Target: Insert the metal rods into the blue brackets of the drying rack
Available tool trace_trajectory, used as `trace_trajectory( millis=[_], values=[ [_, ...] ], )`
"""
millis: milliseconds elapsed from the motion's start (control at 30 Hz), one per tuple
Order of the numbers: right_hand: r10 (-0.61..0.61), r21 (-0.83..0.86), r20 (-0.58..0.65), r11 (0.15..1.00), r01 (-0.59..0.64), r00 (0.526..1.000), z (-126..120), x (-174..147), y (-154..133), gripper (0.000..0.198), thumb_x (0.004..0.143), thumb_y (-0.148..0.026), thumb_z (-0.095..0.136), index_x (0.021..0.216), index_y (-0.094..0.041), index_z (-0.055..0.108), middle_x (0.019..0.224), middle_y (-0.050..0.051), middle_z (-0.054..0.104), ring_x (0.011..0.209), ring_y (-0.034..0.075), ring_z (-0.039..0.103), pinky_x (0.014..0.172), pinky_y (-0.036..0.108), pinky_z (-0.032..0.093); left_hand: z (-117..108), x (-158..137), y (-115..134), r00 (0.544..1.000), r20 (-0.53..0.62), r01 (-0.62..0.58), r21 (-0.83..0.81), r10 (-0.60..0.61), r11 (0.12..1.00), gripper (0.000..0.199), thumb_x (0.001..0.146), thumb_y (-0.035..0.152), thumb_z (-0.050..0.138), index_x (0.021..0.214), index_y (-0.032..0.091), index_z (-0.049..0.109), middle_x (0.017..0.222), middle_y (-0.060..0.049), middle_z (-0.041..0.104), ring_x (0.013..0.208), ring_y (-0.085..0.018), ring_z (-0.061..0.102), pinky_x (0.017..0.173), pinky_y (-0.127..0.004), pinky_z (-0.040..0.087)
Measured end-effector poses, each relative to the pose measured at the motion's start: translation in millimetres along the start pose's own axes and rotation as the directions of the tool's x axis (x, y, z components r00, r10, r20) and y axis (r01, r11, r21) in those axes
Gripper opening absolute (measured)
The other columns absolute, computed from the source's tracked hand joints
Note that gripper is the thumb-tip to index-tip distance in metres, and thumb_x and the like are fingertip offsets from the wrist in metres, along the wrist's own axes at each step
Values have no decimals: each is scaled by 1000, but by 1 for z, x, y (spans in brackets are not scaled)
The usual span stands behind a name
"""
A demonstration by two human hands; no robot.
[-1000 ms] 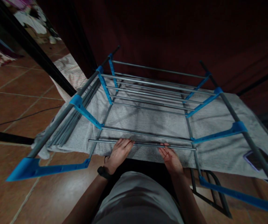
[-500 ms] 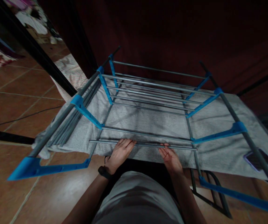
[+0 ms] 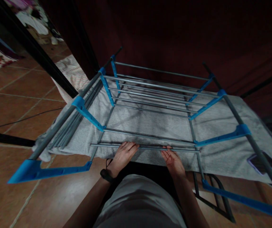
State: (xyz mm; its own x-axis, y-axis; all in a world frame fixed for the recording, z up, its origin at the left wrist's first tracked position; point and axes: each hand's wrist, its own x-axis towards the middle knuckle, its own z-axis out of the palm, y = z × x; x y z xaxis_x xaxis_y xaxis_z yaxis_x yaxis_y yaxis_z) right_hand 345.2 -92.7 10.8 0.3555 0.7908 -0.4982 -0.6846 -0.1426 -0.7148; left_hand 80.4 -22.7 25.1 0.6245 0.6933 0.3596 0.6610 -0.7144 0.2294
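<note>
A loose grey metal rod (image 3: 150,148) runs crosswise near the front edge of a grey cloth. My left hand (image 3: 124,155) is closed over it left of its middle, knuckles up, with a dark band on the wrist. Farther right, my right hand (image 3: 172,160) pinches the same rod, palm partly turned up. Around the rod stands a rack frame of grey tubes (image 3: 147,84) with blue plastic brackets (image 3: 88,114) on both sides. The rod's ends lie over the frame's lower side tubes; whether they touch is unclear.
Several spare rods (image 3: 76,122) lie on the grey cloth (image 3: 138,122) at the left. A phone (image 3: 262,162) rests at the right, partly behind a side tube. A black metal chair part (image 3: 218,196) stands below right. A dark cable (image 3: 24,117) crosses the tiled floor.
Almost nothing differs. The rod's left end has dropped very slightly, while both hands keep their hold in the same place.
</note>
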Motion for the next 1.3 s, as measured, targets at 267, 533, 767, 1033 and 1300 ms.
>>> trace_trajectory(
  millis=[267,533,767,1033,1300],
  values=[
    [-8,1,5,1000,8,1000,0,0,-2,22,71,-27,83,90,-26,72,96,0,76,94,17,71,96,39,55,1,-2,-2,1000,1,-18,11,18,1000,25,100,19,49,120,23,65,109,-5,71,97,-19,64,92,-36,48],
    [0,14,8,1000,0,1000,-4,3,-3,24,69,-29,85,90,-26,73,96,0,77,94,17,71,94,35,56,2,-4,-5,1000,-4,-18,31,18,999,27,99,16,50,120,23,65,109,-5,70,98,-19,64,93,-37,48],
    [-18,19,-20,1000,19,1000,-9,5,-9,25,68,-29,86,88,-26,73,95,-1,76,91,16,71,88,33,58,-1,-4,-9,1000,5,-5,32,5,999,24,101,20,46,118,22,64,107,-4,69,97,-19,64,91,-36,48],
    [-34,29,-50,999,36,998,-10,6,-14,26,67,-28,87,88,-25,72,93,0,76,88,15,71,84,31,59,-2,-6,-13,1000,-17,4,24,-3,1000,25,102,21,46,120,23,63,107,-4,69,98,-18,63,91,-36,47],
    [-26,54,-65,998,30,998,-7,5,-16,26,65,-29,89,84,-25,71,91,-2,74,84,14,70,82,29,59,-14,1,-9,999,-44,10,60,-8,998,24,101,20,48,117,21,66,107,-5,70,98,-19,64,90,-36,47]
  ],
)
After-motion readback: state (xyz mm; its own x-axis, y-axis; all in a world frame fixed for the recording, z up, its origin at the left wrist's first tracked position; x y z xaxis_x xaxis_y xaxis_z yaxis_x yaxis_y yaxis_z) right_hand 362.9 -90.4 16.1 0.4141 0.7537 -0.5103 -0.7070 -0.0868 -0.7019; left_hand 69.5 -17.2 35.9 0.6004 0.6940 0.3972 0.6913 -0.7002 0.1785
